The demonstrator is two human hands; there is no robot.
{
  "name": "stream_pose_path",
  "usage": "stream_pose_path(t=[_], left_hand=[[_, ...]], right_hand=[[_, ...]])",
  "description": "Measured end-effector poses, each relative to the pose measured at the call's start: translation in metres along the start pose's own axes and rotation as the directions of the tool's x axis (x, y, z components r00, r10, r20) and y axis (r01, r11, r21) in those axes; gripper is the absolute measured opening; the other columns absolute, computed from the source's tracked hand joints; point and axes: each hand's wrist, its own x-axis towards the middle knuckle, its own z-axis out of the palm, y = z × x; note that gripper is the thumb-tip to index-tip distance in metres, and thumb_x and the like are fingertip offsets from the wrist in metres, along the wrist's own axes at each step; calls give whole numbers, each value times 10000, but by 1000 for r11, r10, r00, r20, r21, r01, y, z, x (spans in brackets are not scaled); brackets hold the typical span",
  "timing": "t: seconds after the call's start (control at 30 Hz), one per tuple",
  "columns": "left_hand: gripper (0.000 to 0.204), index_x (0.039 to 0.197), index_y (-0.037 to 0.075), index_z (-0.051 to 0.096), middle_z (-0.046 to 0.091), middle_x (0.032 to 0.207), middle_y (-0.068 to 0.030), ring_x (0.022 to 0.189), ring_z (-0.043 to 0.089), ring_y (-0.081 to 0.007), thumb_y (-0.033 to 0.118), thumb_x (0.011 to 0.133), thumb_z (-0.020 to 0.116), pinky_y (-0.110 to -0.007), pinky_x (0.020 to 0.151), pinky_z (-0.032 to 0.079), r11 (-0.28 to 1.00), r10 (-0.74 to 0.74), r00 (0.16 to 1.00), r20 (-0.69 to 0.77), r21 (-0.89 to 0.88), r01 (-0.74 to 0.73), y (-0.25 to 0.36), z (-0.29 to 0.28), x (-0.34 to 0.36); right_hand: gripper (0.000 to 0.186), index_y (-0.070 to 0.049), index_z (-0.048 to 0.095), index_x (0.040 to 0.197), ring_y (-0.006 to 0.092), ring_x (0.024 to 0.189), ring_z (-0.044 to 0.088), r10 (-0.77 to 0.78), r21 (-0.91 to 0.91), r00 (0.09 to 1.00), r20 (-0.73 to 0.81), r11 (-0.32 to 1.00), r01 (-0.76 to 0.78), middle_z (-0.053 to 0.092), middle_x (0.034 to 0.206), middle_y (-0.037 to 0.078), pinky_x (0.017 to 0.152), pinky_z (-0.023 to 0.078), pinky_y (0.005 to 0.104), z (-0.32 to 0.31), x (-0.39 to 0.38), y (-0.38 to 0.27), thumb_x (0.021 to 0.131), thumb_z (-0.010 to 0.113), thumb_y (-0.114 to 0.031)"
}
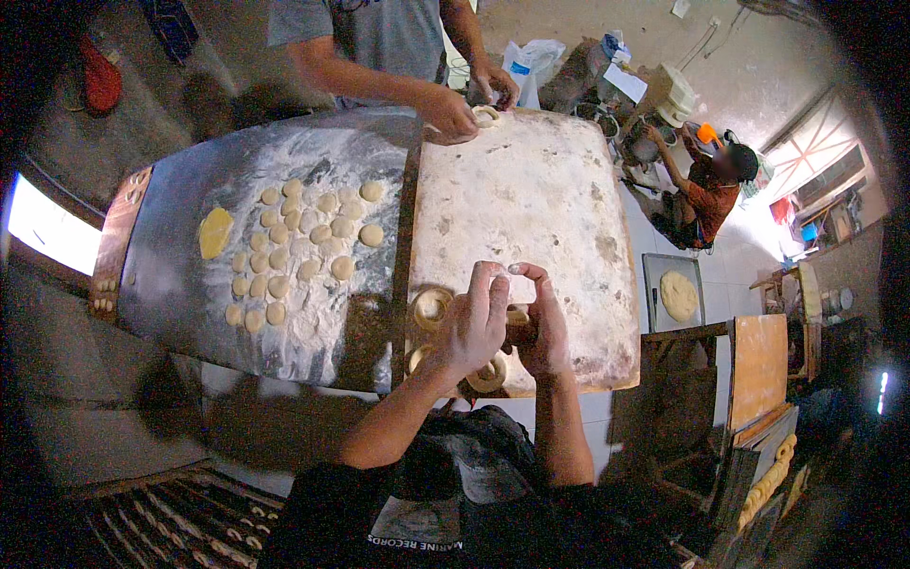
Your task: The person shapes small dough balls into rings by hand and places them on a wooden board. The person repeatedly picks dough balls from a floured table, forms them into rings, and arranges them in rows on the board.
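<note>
Over the near part of a floured board (531, 209), my left hand (479, 322) and my right hand (542, 332) are raised close together. Flour coats both. Their fingers are stretched out, with the fingertips nearly meeting; nothing is plainly held. A piece of dough (517, 313) shows between the hands, mostly hidden, and I cannot tell whether either hand touches it. Beside my left hand lies a dough ring (431, 308). Another ring (488, 373) sits below the hands, and a third (417, 358) is partly covered by my left forearm.
Several dough balls (308, 223) and a flat yellow dough piece (216, 233) lie on the dark floured table (180, 247). Opposite me, a person's hands (469, 109) work a dough ring (485, 117). On the right are a tray (652, 284) with dough and another person (706, 190) crouching.
</note>
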Motion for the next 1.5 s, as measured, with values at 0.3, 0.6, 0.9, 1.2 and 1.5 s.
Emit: stream_pose_path(t=[0.3,0.6,0.9,1.2,1.5], left_hand=[[462,1313,38,491,528,1169,-234,1048,575,-429,320,962,597,-559,910,441,718,-6,997,-72,694,55,-36,-11,35],[686,1397,101,465,530,1191,-192,1131,533,-366,284,807,766,-484,918,427,665,-100,981,169,744,-61,-58,-24,3],[607,1330,40,478,577,1102,-255,1030,590,-450,142,784,722,-545,919,457,847,0,992,-129,527,68,-80,-111,-52],[362,1208,-25,535,661,1009,-310,983,653,-452,232,959,589,-521,867,510,855,-239,890,-388,351,382,-171,-248,-103],[379,1123,-55,635,701,953,-253,868,692,-409,250,905,694,-470,804,542,973,-161,915,-370,97,210,-188,-265,-86]], right_hand=[[834,-185,264,1528,423,931,629,-337,-916,909,-246,388,-104,660,1070,187,856,473,519,-33,32,19,852,731,-329],[587,-250,327,1526,348,1126,545,-327,-949,925,-192,-179,-260,578,1165,132,976,382,586,-22,26,42,976,530,-281],[517,-114,520,1346,385,1059,611,-237,-978,965,110,147,148,644,1134,139,911,491,474,89,52,54,872,691,-231],[321,-110,647,1209,447,1090,581,79,-647,743,665,-437,625,599,1135,263,956,468,494,256,191,146,912,592,-220],[322,-40,517,1025,120,829,560,218,-815,907,360,546,192,562,887,44,747,504,308,257,148,114,817,761,-76]])
